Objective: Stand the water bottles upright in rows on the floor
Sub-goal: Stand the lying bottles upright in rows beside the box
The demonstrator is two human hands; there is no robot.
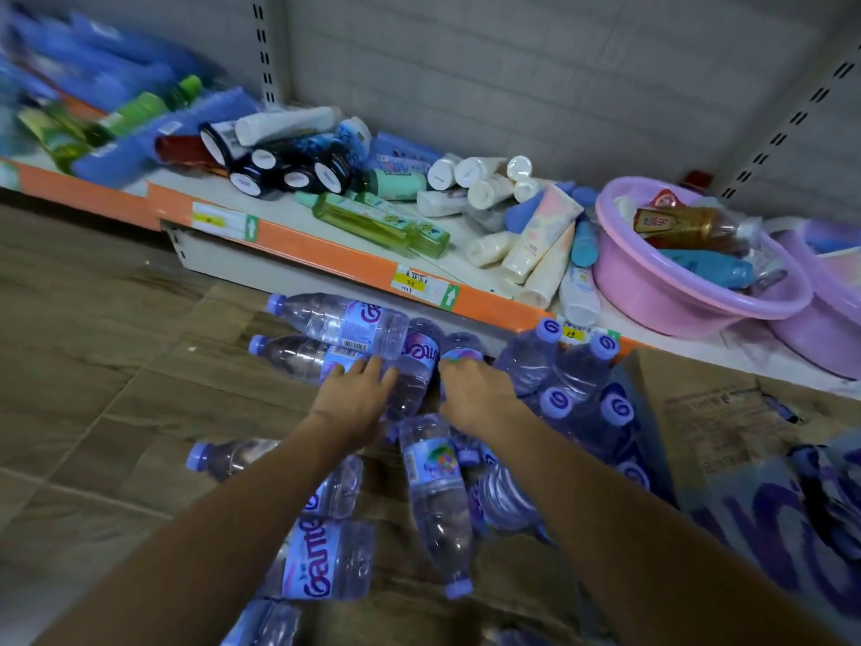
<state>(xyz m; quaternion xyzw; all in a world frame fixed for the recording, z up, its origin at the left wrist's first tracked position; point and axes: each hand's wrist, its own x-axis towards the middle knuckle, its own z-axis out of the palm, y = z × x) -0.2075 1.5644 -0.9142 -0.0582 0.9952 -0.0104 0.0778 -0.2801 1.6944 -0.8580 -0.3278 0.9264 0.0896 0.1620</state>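
Your left hand (pixel 356 391) lies with fingers nearly straight, pressed on a lying bottle (pixel 410 370) just in front of the shelf edge (pixel 326 251); it wraps nothing. Your right hand (pixel 475 389) reaches to the next bottle (pixel 459 349), fingertips curled over its label; whether it has a real hold you cannot tell.

Handling, as a judgement: the bottles look full and sealed, so expect moderate weight, thin walls that give under a squeeze, and a smooth film label that may slip. Take each around the ribbed middle or the shoulder below the cap, not by the cap alone.

Appearance: clear plastic, lilac screw caps, pale blue labels with purple lettering. Several lie scattered on the floor (pixel 93 366) in front of the shelf edge, caps pointing mostly away from the standing group (pixel 577 380), which rises upright and close-packed against the shelf edge, beside a cardboard box (pixel 699 403). The loose pile (pixel 326 552) extends from the shelf edge back toward you.
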